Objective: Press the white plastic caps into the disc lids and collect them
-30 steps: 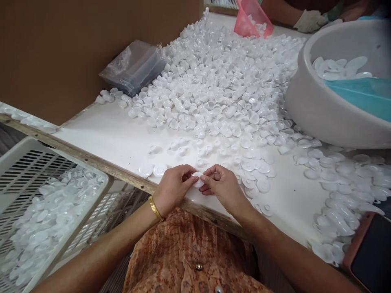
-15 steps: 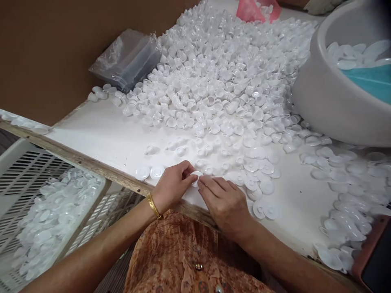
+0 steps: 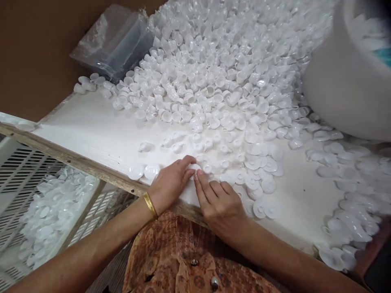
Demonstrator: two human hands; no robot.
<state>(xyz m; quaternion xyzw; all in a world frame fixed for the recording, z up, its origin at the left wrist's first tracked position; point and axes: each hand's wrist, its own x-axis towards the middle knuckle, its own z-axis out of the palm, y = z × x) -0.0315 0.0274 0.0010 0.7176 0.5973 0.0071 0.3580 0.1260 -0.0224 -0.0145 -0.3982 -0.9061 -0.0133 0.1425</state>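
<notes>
A small white saucer is pinched between the thumb and forefinger of my left hand, just above the table near its front edge. The fingertips of my right hand close on the same saucer from the right, and its lower part is hidden by my fingers. Two more saucers lie flat left of my left hand. Behind my hands, several tiny white cups rest upside down. To the right of my right hand is a loose group of overlapping saucers.
A large heap of white cups covers the back. A plastic-wrapped dark package sits at back left, a grey tub at right. Below the wooden table edge stands a white basket of small white pieces. More saucers lie far right.
The view has tilted down and shifted slightly. Both hands stay at the same saucer, which now appears more tilted, and my right fingertips have closed further onto its edge.
</notes>
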